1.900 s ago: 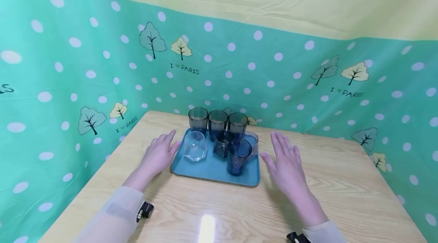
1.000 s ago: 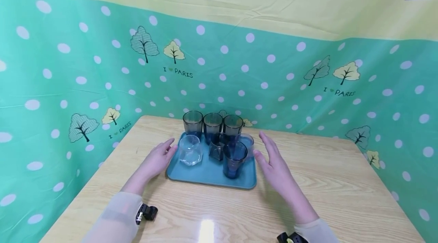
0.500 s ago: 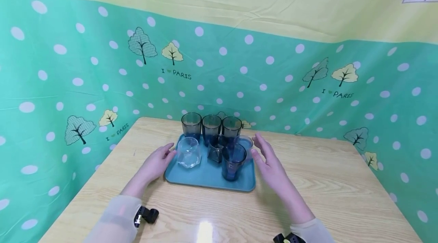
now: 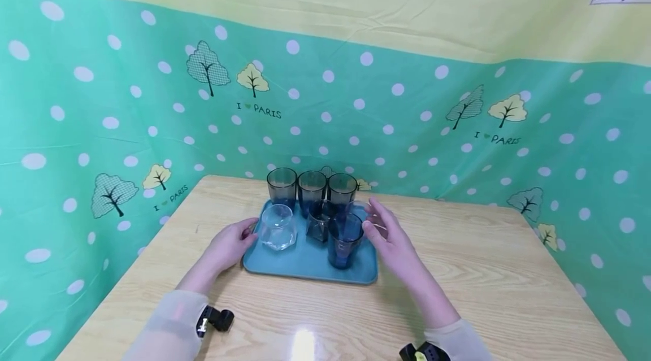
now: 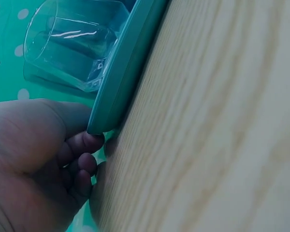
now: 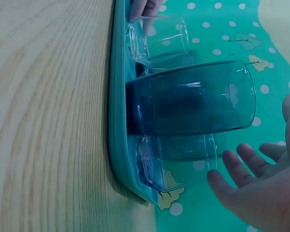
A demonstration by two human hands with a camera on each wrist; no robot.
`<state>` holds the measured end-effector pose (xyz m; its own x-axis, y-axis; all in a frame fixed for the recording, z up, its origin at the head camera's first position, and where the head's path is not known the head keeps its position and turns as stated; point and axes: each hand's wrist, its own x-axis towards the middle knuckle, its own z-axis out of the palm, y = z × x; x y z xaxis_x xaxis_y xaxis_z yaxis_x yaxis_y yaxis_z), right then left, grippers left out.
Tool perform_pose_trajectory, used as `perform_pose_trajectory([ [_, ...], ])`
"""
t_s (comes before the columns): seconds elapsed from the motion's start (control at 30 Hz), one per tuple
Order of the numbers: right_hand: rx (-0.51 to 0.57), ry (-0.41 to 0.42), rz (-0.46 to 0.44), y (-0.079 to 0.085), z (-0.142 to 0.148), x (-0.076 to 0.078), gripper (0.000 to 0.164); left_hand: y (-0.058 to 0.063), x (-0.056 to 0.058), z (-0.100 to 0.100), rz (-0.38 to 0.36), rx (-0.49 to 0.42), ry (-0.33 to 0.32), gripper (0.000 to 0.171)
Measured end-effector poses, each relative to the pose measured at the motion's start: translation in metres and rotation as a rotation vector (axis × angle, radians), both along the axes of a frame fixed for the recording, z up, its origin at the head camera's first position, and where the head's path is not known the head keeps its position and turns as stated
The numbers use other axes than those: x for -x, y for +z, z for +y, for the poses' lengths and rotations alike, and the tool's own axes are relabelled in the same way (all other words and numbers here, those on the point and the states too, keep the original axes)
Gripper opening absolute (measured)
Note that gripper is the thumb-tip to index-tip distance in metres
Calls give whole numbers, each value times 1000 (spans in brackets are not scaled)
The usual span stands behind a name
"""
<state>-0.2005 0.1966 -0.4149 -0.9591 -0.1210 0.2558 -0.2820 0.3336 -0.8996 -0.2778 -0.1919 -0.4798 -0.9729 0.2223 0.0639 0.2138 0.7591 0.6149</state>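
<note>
Both the left hand (image 4: 226,248) and the right hand (image 4: 394,241) are at a blue tray (image 4: 295,269): the left pinches its edge, thumb against curled fingers; the right is loosely spread beside a clear tumbler (image 6: 181,171), contact unclear. Just inward of the left hand stands a faceted glass (image 4: 278,230); inward of the right, a dark blue tumbler (image 4: 342,249). Between them sits a short dark glass (image 4: 317,228); beyond, three smoky tumblers (image 4: 311,192). Worktop (image 4: 488,259) carries the tray; polka-dot cloth (image 4: 325,90) hangs farthest out.
</note>
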Motion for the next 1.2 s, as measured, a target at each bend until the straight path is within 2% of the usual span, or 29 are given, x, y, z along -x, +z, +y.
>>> perform_pose_trajectory([
  [0.4, -20, 66, -43, 3, -12, 2, 74, 6, 2, -3, 26, 6, -29, 48],
  [0.77, -54, -22, -144, -1, -22, -2, 97, 7, 7, -1, -4, 9, -23, 49],
  [1.2, -149, -114, -135, -12, -34, -2, 96, 0, 7, -4, 7, 5, -14, 49],
])
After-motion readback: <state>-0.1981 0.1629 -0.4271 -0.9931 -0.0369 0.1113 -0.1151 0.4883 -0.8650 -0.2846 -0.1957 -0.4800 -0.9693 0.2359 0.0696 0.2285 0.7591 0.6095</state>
